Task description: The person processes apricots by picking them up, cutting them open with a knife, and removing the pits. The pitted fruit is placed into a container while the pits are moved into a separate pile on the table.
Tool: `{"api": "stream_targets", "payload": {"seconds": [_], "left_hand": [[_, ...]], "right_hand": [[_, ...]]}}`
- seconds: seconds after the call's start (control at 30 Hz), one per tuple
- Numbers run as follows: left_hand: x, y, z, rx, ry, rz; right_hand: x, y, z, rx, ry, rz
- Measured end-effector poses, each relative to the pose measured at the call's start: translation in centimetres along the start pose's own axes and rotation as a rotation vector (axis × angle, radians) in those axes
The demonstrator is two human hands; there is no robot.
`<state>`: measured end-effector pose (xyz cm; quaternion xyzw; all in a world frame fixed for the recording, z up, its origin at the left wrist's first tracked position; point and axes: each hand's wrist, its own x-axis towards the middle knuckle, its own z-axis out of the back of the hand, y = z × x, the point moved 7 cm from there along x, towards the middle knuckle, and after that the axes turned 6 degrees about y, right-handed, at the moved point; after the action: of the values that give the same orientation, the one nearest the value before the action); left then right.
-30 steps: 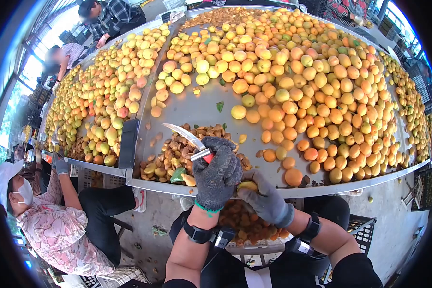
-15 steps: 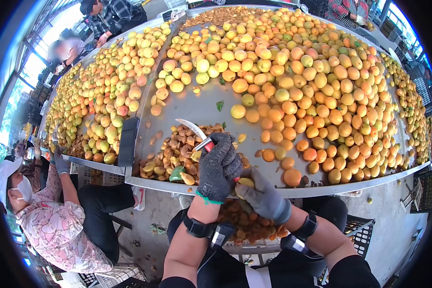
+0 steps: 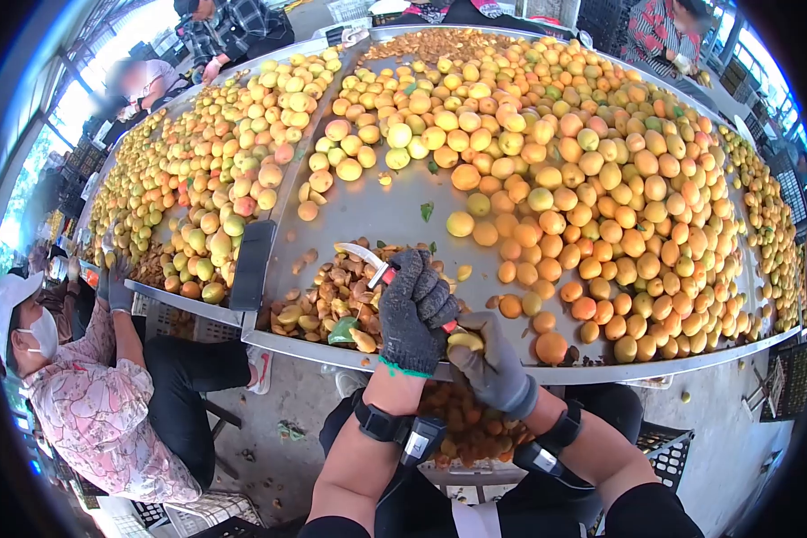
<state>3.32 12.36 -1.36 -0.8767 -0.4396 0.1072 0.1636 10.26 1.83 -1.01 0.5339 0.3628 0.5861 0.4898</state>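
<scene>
Pinching a yellow fruit in the right hand by the bench's near edge — beside a red handle end newly in view — and clenching the curved knife in the left hand, leaving its blade pointing away.

No text, brand, number or sign can be read. The label on the left wrist device bears a dark mark, too small and tilted to make out.
</scene>
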Motion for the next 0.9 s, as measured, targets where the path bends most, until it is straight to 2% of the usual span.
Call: {"api": "stream_targets", "payload": {"seconds": [0.03, 0.07, 0.13, 0.17, 0.23, 0.33, 0.47, 0.53, 0.67, 0.73, 0.83, 0.87, 0.9], "left_hand": [[-0.5, -0.7, -0.6, 0.079, -0.085, -0.047], [-0.6, -1.0, -0.7, 0.075, -0.086, -0.055], [-0.9, -2.5, -0.8, 0.271, -0.110, -0.199], [-1.0, -3.0, -1.3, 0.329, -0.071, -0.219], [-1.5, -3.3, -2.2, 0.367, -0.057, -0.217], [-1.9, -2.6, -2.1, 0.420, -0.002, -0.181], [-1.9, -1.5, -2.2, 0.399, 0.021, -0.069], [-1.6, -1.1, -2.2, 0.359, 0.046, -0.010], [-1.3, 0.1, -2.1, 0.326, 0.056, 0.081], [-0.8, 0.3, -1.4, 0.264, 0.033, 0.087], [-0.4, 0.4, -0.6, 0.117, 0.017, 0.099], [-0.3, 0.4, -0.6, 0.116, 0.019, 0.100], [-0.3, 0.2, -0.4, 0.112, -0.005, 0.074]], "right_hand": [[-0.1, -1.0, -0.5, 0.263, 0.049, -0.199], [0.0, -0.4, -0.5, 0.261, 0.058, -0.198], [-1.1, -1.5, -1.9, 0.808, 0.084, -0.558], [-1.1, -1.7, -1.7, 0.808, 0.086, -0.559], [-1.0, -1.3, -2.0, 0.966, 0.238, -0.535], [-1.1, -1.2, -2.1, 0.920, 0.211, -0.640], [-1.0, -1.7, -1.5, 0.838, 0.243, -0.586], [-0.2, -0.6, -0.7, 0.341, 0.260, -0.304], [-0.2, -0.6, -0.8, 0.442, 0.188, -0.338], [-0.8, -1.5, -1.2, 0.674, 0.199, -0.501], [-0.6, -1.6, -0.9, 0.617, 0.144, -0.514], [-0.6, -2.1, -1.1, 0.615, 0.143, -0.513], [0.0, -1.9, -0.7, 0.434, 0.100, -0.318]]}}
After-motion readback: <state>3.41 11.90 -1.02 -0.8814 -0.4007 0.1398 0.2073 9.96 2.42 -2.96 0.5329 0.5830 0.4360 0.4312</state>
